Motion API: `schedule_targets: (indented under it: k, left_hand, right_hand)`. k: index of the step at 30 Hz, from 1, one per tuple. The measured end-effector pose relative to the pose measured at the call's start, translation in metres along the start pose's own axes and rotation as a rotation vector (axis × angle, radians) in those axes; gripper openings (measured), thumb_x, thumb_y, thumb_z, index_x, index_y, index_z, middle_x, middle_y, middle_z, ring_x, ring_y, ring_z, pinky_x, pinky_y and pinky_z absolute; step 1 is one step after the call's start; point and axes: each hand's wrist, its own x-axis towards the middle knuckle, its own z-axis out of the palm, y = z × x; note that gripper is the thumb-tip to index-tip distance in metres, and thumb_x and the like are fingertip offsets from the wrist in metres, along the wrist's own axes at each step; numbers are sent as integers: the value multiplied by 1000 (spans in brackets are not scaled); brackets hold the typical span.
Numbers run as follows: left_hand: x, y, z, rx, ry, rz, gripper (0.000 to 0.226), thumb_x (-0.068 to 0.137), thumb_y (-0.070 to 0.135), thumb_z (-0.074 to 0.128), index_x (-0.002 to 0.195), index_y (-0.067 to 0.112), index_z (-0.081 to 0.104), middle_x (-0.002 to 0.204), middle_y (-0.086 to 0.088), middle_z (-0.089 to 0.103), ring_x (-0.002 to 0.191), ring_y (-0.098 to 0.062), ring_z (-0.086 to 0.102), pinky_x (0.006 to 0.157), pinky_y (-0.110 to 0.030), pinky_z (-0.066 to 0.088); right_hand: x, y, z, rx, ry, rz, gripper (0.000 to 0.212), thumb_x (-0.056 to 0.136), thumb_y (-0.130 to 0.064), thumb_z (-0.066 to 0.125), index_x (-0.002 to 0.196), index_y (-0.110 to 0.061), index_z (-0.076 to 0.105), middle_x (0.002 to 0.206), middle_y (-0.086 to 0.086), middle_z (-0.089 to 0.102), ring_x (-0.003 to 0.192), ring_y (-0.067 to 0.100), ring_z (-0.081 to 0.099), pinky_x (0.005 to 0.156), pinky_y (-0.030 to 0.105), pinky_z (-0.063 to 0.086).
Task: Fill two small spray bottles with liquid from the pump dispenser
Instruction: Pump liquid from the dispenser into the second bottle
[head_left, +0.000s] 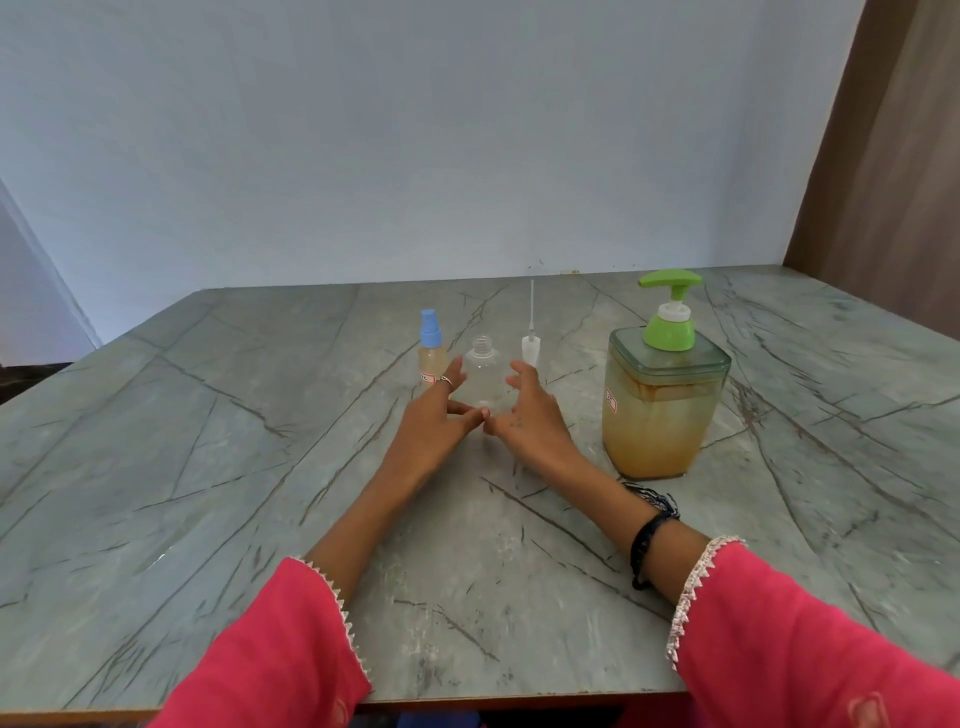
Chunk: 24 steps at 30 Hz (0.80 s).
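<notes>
Pink sleeves (270, 654) fill the near edge of the frame, so that's closest to the camera, both forearms stretched out across the worktop (156, 467), a big grey slab with dark veins running through it.

Biggest thing on it is the pump dispenser (665, 400), a squarish clear tub with a green pump head, sitting toward the right side, well past halfway to the far edge. It's holding a good amount of cloudy amber liquid.

Both hands are in the middle of the worktop. Left hand (439, 415) and right hand (530, 415) are open, fingers spread, cupped either side of the empty clear bottle (483, 371), not actually gripping it as far as I can tell. It stands upright with its threaded neck bare.

Just left of it, toward the far edge, is the blue-capped spray bottle (431, 351), already showing amber liquid, so I'd say one down, one to go. The white spray top (531, 348) with its dip tube stands on the other side, just behind the right hand.

What could go wrong: that empty bottle is light and narrow-necked, so a clumsy grab could tip it, or knock over the spray top right next to it. Pumping off-centre would put liquid on the worktop.
</notes>
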Motion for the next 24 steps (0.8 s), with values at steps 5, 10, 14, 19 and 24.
schedule_targets:
  k: [5,10,14,19,24]
  left_hand:
    - [4,0,-2,-30,66,-12,63,85,25,63,141,17,34,123,-1,58,91,-8,56,85,-23,47]
    - [0,6,-4,-73,18,13,37,77,28,71,112,24,60,86,14,59,78,2,58,67,-7,46]
    - [-8,16,-2,-180,-98,18,29,74,24,74,91,36,56,89,19,63,82,4,62,69,-5,48]
    - [-17,27,4,-241,-177,80,32,68,20,79,92,28,60,93,6,69,83,-4,68,74,-15,53]
    - [-26,38,14,-183,-199,163,36,64,25,80,90,31,56,92,10,66,82,2,64,73,-12,52]
  right_hand:
    - [-5,-1,-6,-36,-11,-27,63,82,-12,64,136,-18,31,130,8,48,115,24,48,92,34,46]
    - [-21,-6,-29,-185,-68,-76,53,82,-19,66,125,-18,36,119,3,53,96,15,52,76,26,40]
    - [-40,-8,-48,-252,-59,-127,51,80,-23,70,122,-18,41,118,2,57,94,14,55,74,26,41]
    - [-65,-6,-66,-310,-29,-155,49,80,-27,70,122,-20,44,113,-4,57,90,10,54,69,23,41]
    - [-93,-1,-80,-329,8,-232,61,86,-24,65,137,-25,31,119,-4,55,99,9,54,81,22,45]
